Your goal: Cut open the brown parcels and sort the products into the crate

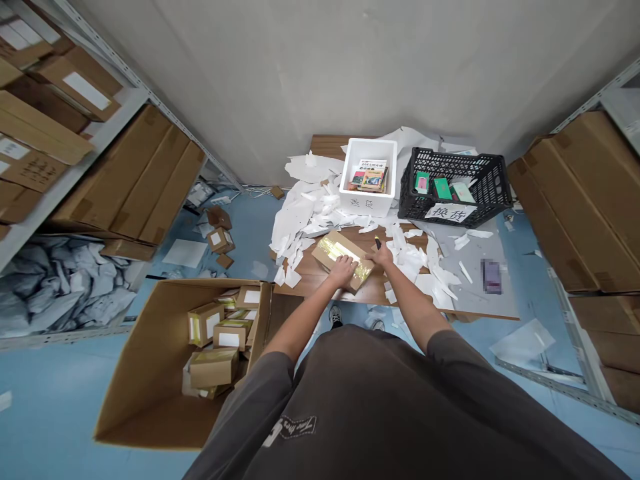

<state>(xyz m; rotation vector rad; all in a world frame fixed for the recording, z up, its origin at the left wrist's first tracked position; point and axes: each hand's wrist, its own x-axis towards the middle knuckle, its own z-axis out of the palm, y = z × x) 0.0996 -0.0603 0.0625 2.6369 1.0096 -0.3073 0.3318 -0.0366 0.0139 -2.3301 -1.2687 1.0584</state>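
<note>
A taped cardboard box [327, 250] with a white label lies on the wooden table, its shiny yellowish tape catching the light. My left hand [344, 272] rests on top of it, fingers laid over the label and tape. At the box's right edge is my right hand [381, 257], closed around a black-and-yellow utility knife [378, 243] whose end sticks up above the fist. Whether its blade touches the box is hidden by the hand. Torn white paper [407, 257] lies right beside my right hand.
Behind the box stand a white bin [367, 204] of books and a black crate [457, 177] with green boxes. A large open carton [145, 373] holding several small taped boxes is at lower left. Shelves with cartons [575, 207] flank both sides. Paper scraps [295, 217] cover the table's left part.
</note>
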